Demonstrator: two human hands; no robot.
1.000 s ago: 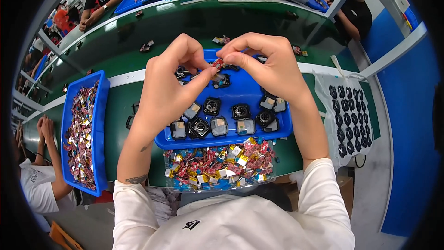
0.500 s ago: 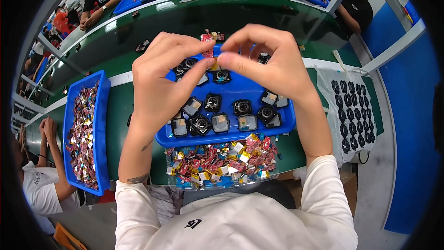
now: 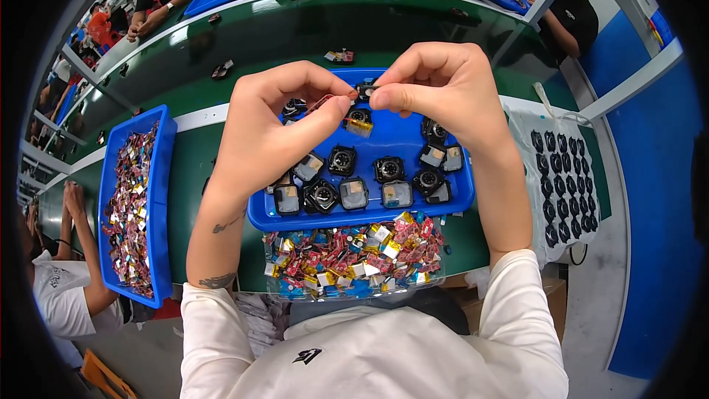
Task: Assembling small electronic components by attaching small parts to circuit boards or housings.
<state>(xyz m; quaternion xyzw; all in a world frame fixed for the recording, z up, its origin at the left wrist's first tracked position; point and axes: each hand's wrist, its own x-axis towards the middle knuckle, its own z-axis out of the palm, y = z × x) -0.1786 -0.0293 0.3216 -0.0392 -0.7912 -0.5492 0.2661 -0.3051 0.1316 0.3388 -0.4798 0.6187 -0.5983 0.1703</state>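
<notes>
Above the far part of a blue tray (image 3: 332,221), my two hands meet almost fingertip to fingertip. My left hand (image 3: 273,114) pinches a small red circuit board (image 3: 318,103), mostly hidden behind its fingers. A yellow-taped piece (image 3: 360,128) hangs just below those fingertips. My right hand (image 3: 447,92) is closed in a pinch beside it; what sits between its fingertips is too small to make out. In the tray below lie several black watch cases, some with a round back (image 3: 342,160) showing and others with a grey face (image 3: 354,193).
A clear tray heaped with red boards and yellow-taped parts (image 3: 354,258) stands nearest me. At left is a blue bin (image 3: 167,207) of similar parts; at right, a white sheet (image 3: 535,233) holds rows of black pieces. Loose parts (image 3: 339,55) lie on the green belt (image 3: 295,37). Co-workers sit around.
The red board has turned from upright above my left fingertips to lower, behind that hand. The yellow-taped piece has dropped slightly, and my right fingers have closed into a tighter pinch.
</notes>
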